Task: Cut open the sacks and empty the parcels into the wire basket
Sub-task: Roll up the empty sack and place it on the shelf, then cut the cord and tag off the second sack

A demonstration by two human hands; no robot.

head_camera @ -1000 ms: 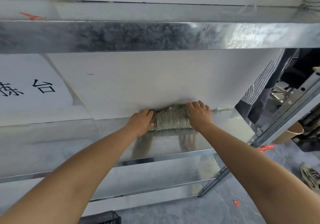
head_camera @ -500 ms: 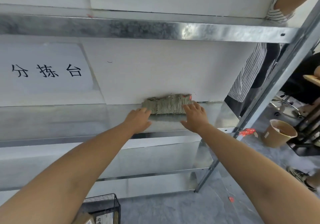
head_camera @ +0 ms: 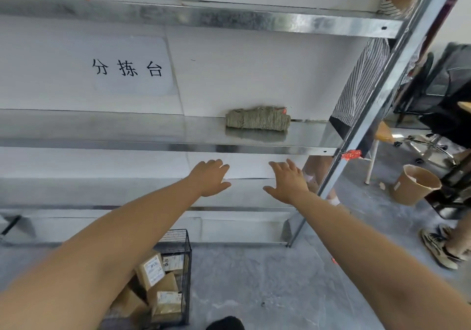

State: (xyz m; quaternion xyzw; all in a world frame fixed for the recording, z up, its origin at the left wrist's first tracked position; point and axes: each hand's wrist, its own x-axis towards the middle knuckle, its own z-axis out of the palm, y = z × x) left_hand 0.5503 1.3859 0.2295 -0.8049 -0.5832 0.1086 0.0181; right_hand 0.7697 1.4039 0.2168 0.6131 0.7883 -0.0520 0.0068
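A wire basket [head_camera: 181, 258] stands on the floor [head_camera: 254, 278] at the near left, partly behind the left forearm. It holds several brown cardboard parcels [head_camera: 163, 286] with white labels whose print is too small to read. A brown paper tub [head_camera: 414, 185] sits on the floor at the right; I cannot tell what is in it.

A rolled grey-green sack [head_camera: 257, 120] lies on the middle metal shelf [head_camera: 127, 128], against the white back panel, towards the shelf's right end. The shelf to its left is bare, and its front edge runs across the scene just above both hands.

The left hand [head_camera: 210, 178] and right hand [head_camera: 288, 180] are both open, fingers spread, holding nothing, in front of the lower shelf and apart from the sack. A gap separates them.

A slanted metal upright [head_camera: 369, 115] closes the rack's right side, with a scrap of red tape [head_camera: 351, 155] on it. Open floor lies between basket and upright.

A white sign [head_camera: 127, 68] on the back panel reads "分拣台". Another person in a striped shirt [head_camera: 362, 80] stands behind the rack.
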